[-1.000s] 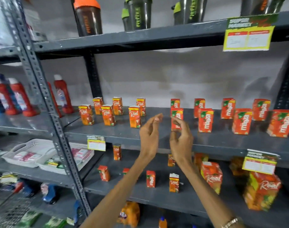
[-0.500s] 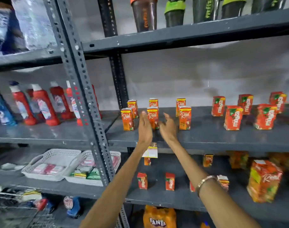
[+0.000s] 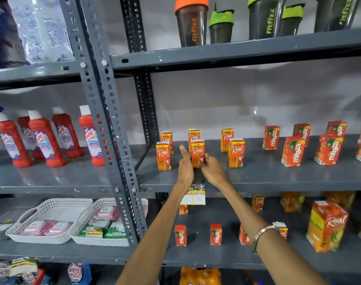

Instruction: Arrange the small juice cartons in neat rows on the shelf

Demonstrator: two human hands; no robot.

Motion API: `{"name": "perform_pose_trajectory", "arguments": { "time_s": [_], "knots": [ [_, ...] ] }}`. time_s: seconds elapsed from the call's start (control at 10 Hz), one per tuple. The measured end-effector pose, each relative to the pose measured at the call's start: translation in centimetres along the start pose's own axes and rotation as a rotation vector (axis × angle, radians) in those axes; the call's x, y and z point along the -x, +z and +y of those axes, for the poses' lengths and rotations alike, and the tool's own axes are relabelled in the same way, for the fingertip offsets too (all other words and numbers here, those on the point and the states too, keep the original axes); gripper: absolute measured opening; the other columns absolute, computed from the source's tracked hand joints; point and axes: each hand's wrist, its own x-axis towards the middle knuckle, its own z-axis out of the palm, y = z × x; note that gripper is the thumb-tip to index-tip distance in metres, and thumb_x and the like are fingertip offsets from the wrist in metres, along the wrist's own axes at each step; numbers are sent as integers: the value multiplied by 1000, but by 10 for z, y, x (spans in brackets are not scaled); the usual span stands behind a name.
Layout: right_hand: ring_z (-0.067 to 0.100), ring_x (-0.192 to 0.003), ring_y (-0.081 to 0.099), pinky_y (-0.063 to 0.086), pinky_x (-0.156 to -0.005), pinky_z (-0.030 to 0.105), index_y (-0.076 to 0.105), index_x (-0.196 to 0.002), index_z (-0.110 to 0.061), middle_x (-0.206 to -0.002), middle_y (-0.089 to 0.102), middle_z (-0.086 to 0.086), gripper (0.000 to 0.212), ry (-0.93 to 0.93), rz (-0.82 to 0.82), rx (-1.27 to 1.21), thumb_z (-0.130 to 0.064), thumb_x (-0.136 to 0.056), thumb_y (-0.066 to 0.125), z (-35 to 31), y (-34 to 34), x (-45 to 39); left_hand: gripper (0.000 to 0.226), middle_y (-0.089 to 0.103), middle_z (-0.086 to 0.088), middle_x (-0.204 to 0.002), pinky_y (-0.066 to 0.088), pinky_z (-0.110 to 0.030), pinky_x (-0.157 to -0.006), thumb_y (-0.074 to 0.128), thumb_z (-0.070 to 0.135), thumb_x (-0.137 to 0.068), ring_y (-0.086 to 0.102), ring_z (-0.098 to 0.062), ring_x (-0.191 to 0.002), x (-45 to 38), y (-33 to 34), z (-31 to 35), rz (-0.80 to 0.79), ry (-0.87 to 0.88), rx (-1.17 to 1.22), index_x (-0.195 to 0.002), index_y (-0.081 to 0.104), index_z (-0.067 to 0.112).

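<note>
Small orange Real juice cartons stand in two rows on the grey middle shelf (image 3: 257, 177). The front middle Real carton (image 3: 197, 151) is held from both sides: my left hand (image 3: 184, 167) presses its left side and my right hand (image 3: 213, 169) grips its lower right. Another front carton (image 3: 163, 156) stands to the left and one (image 3: 236, 152) to the right. Three more Real cartons stand behind them. Red Maaza cartons (image 3: 292, 152) fill the right part of the same shelf in two rows.
A perforated grey upright (image 3: 105, 124) stands just left of the cartons. Red cleaner bottles (image 3: 46, 138) are on the left shelf. Shaker bottles (image 3: 192, 21) line the shelf above. A price tag (image 3: 193, 195) hangs on the shelf edge; more cartons and white baskets (image 3: 52, 221) sit below.
The view has swung left and closer to the Real cartons. Both hands moved forward from open in the air to closing around the front middle Real carton.
</note>
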Motion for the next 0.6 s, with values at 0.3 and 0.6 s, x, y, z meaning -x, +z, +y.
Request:
{"name": "perform_pose_trajectory", "arguments": {
  "time_s": [0.3,0.6],
  "knots": [
    [27,-128,60,44,-113,47,57,-138,-13,-135,66,8,36,2,-57,53,-22,-104,50,-7,-4,5,86,70,-5,-127,30,-55,-121,8,89,-74,58,-24,-130,4,-3,1,-13,-19,78,-107,69,38],
    [30,-137,52,45,-112,49,32,-156,-17,-148,54,10,55,-22,41,154,-21,-103,50,-9,-9,24,55,71,-2,-101,46,-51,-110,24,53,-105,68,-14,-100,19,-1,0,147,91,-116,-107,65,17]
  ]
}}
